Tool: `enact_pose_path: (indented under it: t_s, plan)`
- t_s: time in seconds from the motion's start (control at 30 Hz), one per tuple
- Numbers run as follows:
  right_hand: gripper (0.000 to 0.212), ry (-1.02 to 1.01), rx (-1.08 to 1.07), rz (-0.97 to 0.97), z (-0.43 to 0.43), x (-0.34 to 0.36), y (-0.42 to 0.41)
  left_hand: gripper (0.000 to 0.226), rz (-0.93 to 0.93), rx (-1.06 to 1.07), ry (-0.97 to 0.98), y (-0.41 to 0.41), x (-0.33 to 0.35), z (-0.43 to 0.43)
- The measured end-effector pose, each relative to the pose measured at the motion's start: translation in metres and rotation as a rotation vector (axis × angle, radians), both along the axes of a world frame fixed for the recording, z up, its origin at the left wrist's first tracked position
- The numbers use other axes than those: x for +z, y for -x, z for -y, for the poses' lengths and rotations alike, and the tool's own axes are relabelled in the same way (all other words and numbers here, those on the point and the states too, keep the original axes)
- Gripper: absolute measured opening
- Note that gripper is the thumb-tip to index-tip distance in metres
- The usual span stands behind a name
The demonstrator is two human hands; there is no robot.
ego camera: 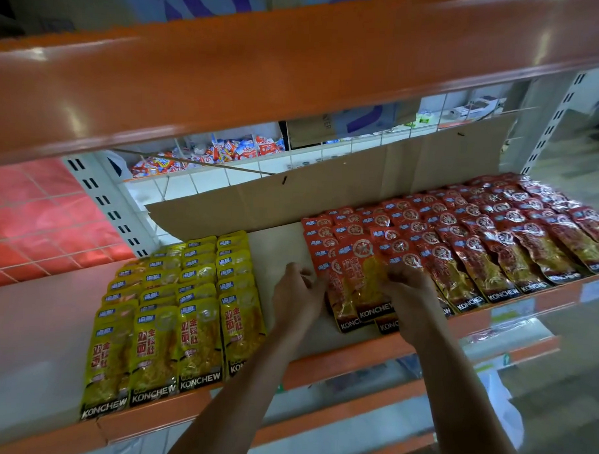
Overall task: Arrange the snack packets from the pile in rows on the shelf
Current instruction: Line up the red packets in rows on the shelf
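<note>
Orange-edged shelf (277, 246) with a cardboard sheet (326, 188) standing along its back. In front of the sheet's left end lie yellow packets (186, 307) in four overlapping rows that reach the shelf's front edge. In front of its middle runs a bare white strip. There the left hand (297, 294) has its grip pinched on the left edge of the front red packets (360, 293) — the right hand (411, 298) curls its grip over their right side. In front of the sheet's right half, further red rows (477, 240) lie overlapping — neatly lined.
</note>
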State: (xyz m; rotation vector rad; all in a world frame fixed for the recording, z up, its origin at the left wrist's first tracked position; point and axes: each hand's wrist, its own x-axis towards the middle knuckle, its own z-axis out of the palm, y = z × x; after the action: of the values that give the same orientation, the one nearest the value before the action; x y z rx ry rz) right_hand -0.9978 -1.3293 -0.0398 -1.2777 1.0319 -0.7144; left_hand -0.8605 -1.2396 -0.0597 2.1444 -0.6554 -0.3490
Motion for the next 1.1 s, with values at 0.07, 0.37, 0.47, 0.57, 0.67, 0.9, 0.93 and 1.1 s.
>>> enact_pose_path:
  t_s: [0.07, 0.37, 0.47, 0.57, 0.67, 0.9, 0.93, 1.1]
  plan:
    - [0.023, 0.0, 0.042, -0.026, -0.004, 0.0, -0.002, 0.029, -0.027, -0.028, 0.071, 0.0, 0.002, 0.0]
    - [0.023, 0.479, 0.16, -0.499, -0.016, 0.001, -0.006, 0.021, -0.146, -0.078, 0.145, 0.002, -0.008, 0.002]
    - [0.024, 0.532, 0.16, -0.555, -0.017, 0.001, -0.004, 0.019, -0.12, -0.096, 0.086, 0.004, -0.011, -0.002]
    - [0.025, 0.582, 0.178, -0.6, -0.016, -0.003, -0.003, 0.02, -0.044, -0.129, 0.028, 0.005, -0.012, -0.004]
    - [0.027, 0.594, 0.199, -0.605, -0.014, -0.01, -0.005, 0.023, 0.063, -0.16, -0.034, 0.003, -0.01, -0.005]
    - [0.043, 0.638, 0.229, -0.648, -0.019, -0.014, -0.009, 0.031, 0.078, -0.072, -0.056, -0.004, -0.007, 0.0]
    - [0.049, 0.645, 0.24, -0.651, -0.021, -0.014, -0.011, 0.031, 0.046, -0.062, -0.049, -0.007, -0.008, 0.003]
    - [0.055, 0.677, 0.294, -0.683, -0.03, -0.012, -0.014, 0.018, -0.11, -0.052, -0.029, -0.018, -0.011, 0.014]
